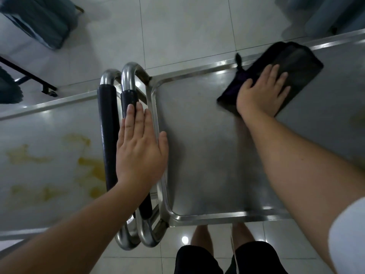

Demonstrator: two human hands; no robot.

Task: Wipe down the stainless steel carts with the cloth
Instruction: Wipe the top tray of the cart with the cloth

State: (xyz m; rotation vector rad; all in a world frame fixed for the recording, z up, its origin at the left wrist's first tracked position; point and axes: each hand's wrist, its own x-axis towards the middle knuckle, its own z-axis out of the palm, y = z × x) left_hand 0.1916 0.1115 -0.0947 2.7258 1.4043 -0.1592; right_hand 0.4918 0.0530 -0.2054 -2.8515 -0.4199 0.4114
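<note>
The right hand (pixel 260 93) lies flat, fingers spread, palm pressing a dark folded cloth (pixel 276 76) onto the top of the right-hand cart (pixel 197 145); it pins the cloth rather than pinching it. The cloth sits under and beyond the fingers, near the cart's far rim, with a loose corner sticking up just past the thumb side. It looks soft and limp, light, likely to bunch or slide out from under the palm if the pressure eases, so broad flat pressure on its middle seems the sound way to drive it. The steel tray beneath is smooth, rigid and probably slick, with a raised lip all round where grime may collect.

The left hand (pixel 140 147) is also flat, fingers held together, resting on the black-sleeved handle (pixel 129 99) of this cart, apparently steadying it; a cart on wheels would likely roll under a push. Just outside that hand stands a second cart (pixel 39 135), its top marked with yellowish stains (pixel 87 165), seemingly not yet wiped.
</note>
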